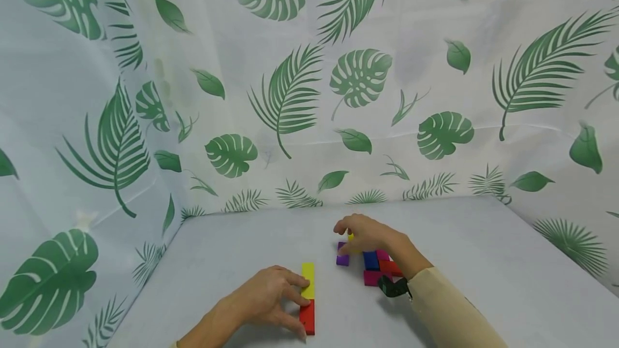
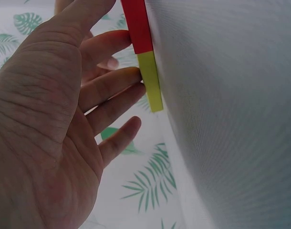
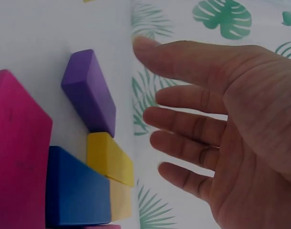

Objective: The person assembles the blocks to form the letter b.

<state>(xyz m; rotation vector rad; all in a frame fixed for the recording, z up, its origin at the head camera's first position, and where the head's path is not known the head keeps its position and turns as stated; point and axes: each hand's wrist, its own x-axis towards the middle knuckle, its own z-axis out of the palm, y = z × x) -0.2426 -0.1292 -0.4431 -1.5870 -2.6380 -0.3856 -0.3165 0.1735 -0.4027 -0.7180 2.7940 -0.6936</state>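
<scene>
In the head view a yellow block [image 1: 308,272] and a red block [image 1: 307,320] lie end to end in a line. My left hand [image 1: 268,297] is at their left side, its fairly straight fingertips touching them; the left wrist view shows the fingers against the red block [image 2: 137,28] and yellow block [image 2: 150,83]. My right hand [image 1: 369,233] hovers over a loose group of blocks with its fingers spread and nothing held. Below it stand a purple block [image 3: 90,93], a yellow block [image 3: 109,157] and a blue block [image 3: 78,193].
Near the right wrist lie a magenta block [image 1: 371,278], a second red block [image 1: 390,268] and a pink block [image 1: 383,255], partly hidden by the arm. A pale orange block [image 3: 120,199] shows beside the blue one. Leaf-patterned cloth [image 1: 290,171] walls the white table [image 1: 232,240].
</scene>
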